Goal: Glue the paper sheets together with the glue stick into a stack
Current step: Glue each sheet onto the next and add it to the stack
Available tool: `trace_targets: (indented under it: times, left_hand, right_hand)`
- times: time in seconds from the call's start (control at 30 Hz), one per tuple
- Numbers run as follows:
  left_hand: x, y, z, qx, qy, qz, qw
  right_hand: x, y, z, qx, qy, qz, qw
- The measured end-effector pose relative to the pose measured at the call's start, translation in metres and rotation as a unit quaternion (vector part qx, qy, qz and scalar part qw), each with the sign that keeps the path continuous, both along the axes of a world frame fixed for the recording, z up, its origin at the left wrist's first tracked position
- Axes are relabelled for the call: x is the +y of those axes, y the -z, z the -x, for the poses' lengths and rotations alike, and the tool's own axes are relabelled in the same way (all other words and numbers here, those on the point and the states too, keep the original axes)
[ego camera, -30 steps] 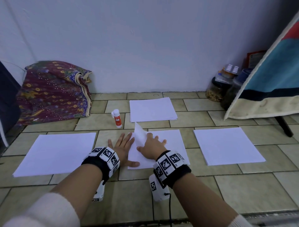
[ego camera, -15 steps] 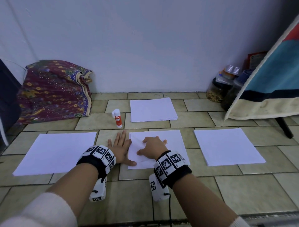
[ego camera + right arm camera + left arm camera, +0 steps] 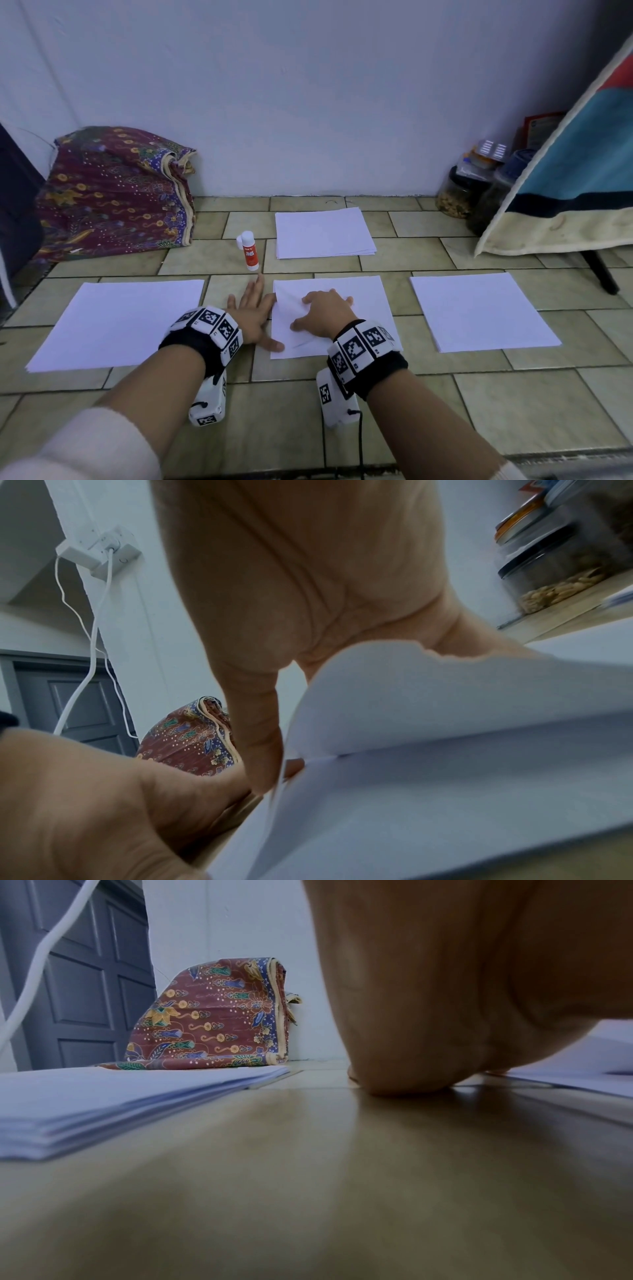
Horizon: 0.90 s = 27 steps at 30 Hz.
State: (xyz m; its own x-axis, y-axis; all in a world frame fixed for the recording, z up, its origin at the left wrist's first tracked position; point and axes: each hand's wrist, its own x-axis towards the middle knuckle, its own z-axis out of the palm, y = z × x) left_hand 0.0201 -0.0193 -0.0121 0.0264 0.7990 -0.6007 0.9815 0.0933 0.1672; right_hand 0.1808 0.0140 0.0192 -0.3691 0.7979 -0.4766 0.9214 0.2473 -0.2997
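The middle paper stack point(image 3: 375, 294) lies on the tiled floor in front of me. My right hand point(image 3: 322, 310) rests on its top sheet point(image 3: 445, 696) and presses it down. That sheet still bows up under the palm, and the thumb point(image 3: 257, 737) is at its left edge. Beside the stack's left edge my left hand point(image 3: 255, 308) lies flat on the floor with fingers spread. Its thumb touches the stack's near left corner. The glue stick point(image 3: 249, 251), white with a red label and capped, stands upright just beyond the left fingertips.
Three more white paper stacks lie around: at the left point(image 3: 120, 322), at the right point(image 3: 479, 308) and at the far side point(image 3: 323, 233). A patterned cloth bundle point(image 3: 113, 192) sits against the wall at the left. Jars point(image 3: 455, 195) and a leaning board point(image 3: 565, 178) stand at the right.
The top sheet's raised left corner has come down onto the middle stack and is now nearly flat. My left hand slid slightly forward on the floor; the right hand stayed on the sheet.
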Motion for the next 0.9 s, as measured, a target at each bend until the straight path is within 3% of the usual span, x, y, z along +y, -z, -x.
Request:
trace_targets:
  times: [0.37, 0.9]
  left_hand:
    - [0.001, 0.0, 0.0, -0.001, -0.002, -0.001, 1.0]
    - [-0.001, -0.001, 0.012, -0.084, -0.043, -0.012, 0.995]
  right_hand:
    - [0.001, -0.005, -0.004, 0.009, -0.006, 0.007, 1.0]
    - [0.001, 0.0, -0.003, -0.019, -0.015, -0.005, 1.0]
